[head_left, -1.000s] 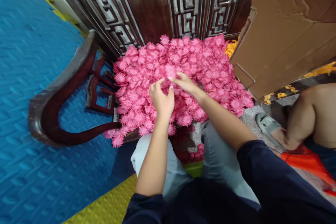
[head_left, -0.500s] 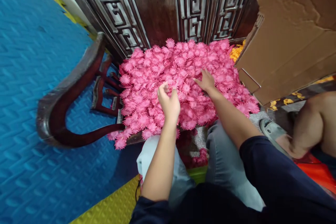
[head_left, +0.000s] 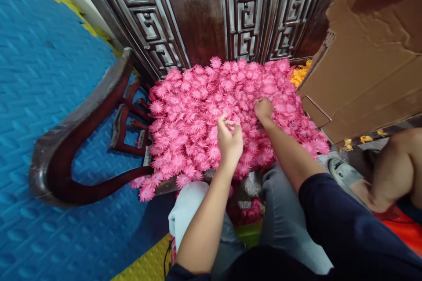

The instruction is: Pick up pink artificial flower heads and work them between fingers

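On dark carved wooden chair seat (head_left: 158, 186): heap of pink paper flowers (head_left: 198, 109), overhanging front edge. Left hand (head_left: 229, 140) pinching one flower mid-heap; right hand (head_left: 263, 112) clenched into heap. Risk: jostling could push edge flowers onto blue foam floor mat (head_left: 39, 74).

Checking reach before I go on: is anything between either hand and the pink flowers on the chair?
Nothing visible. The left hand is closed over the pink flowers in mid-pile, and the right hand rests fingers-down in them. The cardboard box stands off to the right.
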### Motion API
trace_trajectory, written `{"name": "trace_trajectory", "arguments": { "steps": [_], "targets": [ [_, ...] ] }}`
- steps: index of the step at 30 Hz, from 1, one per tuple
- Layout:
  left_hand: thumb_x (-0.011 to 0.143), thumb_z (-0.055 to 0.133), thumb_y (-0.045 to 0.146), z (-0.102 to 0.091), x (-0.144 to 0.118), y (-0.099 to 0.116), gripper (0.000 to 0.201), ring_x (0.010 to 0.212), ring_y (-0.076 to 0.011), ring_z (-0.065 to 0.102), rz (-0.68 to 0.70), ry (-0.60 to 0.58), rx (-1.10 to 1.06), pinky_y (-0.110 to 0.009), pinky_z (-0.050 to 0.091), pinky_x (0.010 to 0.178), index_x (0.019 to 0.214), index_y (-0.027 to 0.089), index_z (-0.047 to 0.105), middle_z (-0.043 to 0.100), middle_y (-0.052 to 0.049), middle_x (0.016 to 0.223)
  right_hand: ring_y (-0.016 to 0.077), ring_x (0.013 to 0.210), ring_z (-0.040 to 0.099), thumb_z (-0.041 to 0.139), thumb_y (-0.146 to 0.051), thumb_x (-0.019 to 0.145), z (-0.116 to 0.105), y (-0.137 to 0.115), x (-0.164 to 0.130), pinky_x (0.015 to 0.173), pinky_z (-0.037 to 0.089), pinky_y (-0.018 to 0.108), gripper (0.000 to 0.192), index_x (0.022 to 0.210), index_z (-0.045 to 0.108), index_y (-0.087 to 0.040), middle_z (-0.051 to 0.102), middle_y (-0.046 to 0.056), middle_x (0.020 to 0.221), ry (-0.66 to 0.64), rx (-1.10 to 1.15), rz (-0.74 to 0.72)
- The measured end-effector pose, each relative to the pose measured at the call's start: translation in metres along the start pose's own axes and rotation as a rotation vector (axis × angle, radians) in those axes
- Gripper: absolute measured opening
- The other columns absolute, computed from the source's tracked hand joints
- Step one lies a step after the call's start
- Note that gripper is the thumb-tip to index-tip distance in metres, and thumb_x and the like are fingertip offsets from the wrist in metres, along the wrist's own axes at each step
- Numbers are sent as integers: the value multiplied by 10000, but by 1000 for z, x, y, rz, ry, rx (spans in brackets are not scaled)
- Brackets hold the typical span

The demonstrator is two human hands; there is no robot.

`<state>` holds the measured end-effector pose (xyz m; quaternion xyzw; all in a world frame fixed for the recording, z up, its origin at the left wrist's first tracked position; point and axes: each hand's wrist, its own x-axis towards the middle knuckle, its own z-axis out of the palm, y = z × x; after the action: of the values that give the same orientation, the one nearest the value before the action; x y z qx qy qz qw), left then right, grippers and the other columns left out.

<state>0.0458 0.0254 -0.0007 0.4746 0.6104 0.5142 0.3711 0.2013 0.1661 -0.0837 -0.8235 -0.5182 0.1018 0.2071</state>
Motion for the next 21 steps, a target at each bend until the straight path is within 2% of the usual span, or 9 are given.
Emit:
{"name": "trace_trajectory", "arguments": {
  "steps": [3, 6, 8, 10, 12, 13, 16, 18, 21],
  "targets": [
    [793, 528, 155, -2, 1, 0, 306, 807, -136, 568, -22, -7, -3, -275, 469, 820, 1083, 223, 463, 569, -19, 903, 328, 1210, 455, 480, -272, 847, 4, 14, 7, 987, 348, 464, 443, 1250, 501, -90, 499, 205, 1307, 142, -41, 69],
    [793, 526, 156, -5, 2, 0, 292, 796, -133, 560, -25, 6, -9, -272, 455, 825, 1075, 210, 473, 573, -14, 881, 343, 1246, 400, 601, -334, 797, 9, 24, 11, 1011, 309, 477, 601, 1327, 439, -100, 450, 213, 1353, 117, -82, 106],
    [790, 523, 157, -5, 1, 0, 294, 782, -131, 558, -25, 5, -15, -266, 452, 806, 1076, 201, 476, 574, -10, 864, 344, 1252, 384, 594, -373, 809, 9, 25, 11, 1035, 259, 497, 595, 1324, 455, -109, 470, 206, 1339, 104, -139, 41],
    [785, 520, 159, -4, 0, 1, 300, 767, -128, 559, -23, -2, -21, -261, 453, 779, 1080, 196, 480, 574, -6, 855, 346, 1224, 395, 533, -391, 850, 8, 21, 11, 1038, 235, 509, 498, 1248, 531, -92, 512, 201, 1288, 175, -192, -47],
    [783, 518, 168, -3, -1, 1, 300, 767, -129, 561, -13, -4, -26, -260, 453, 764, 1080, 193, 484, 576, -9, 860, 330, 1183, 423, 456, -369, 890, 7, 14, 12, 1021, 261, 486, 425, 1183, 576, -86, 545, 188, 1240, 258, -186, -139],
    [783, 517, 171, -3, -2, 0, 299, 767, -131, 561, -6, -5, -29, -262, 453, 760, 1079, 191, 485, 577, -11, 863, 311, 1171, 435, 423, -338, 905, 6, 10, 13, 1013, 281, 459, 398, 1176, 581, -93, 555, 176, 1231, 258, -162, -205],
    [782, 512, 169, -3, -2, 0, 294, 758, -133, 557, 0, -5, -40, -269, 454, 759, 1074, 188, 483, 580, -16, 858, 242, 1218, 442, 388, -224, 910, 10, -1, 19, 1025, 311, 364, 369, 1220, 563, -126, 538, 139, 1302, 60, -81, -366],
    [780, 511, 158, -3, 0, -1, 290, 757, -132, 551, -3, -2, -41, -270, 452, 765, 1067, 185, 484, 580, -17, 856, 235, 1228, 467, 415, -193, 893, 16, -6, 24, 1023, 334, 353, 366, 1215, 570, -117, 544, 151, 1312, -79, -62, -301],
    [785, 508, 161, -4, 3, -2, 280, 745, -130, 541, 5, 1, -31, -265, 445, 764, 1064, 179, 492, 573, -11, 835, 299, 1172, 529, 488, -232, 862, 24, -10, 25, 994, 363, 445, 376, 1200, 570, -88, 601, 196, 1222, -95, -78, -119]
  ]
}}
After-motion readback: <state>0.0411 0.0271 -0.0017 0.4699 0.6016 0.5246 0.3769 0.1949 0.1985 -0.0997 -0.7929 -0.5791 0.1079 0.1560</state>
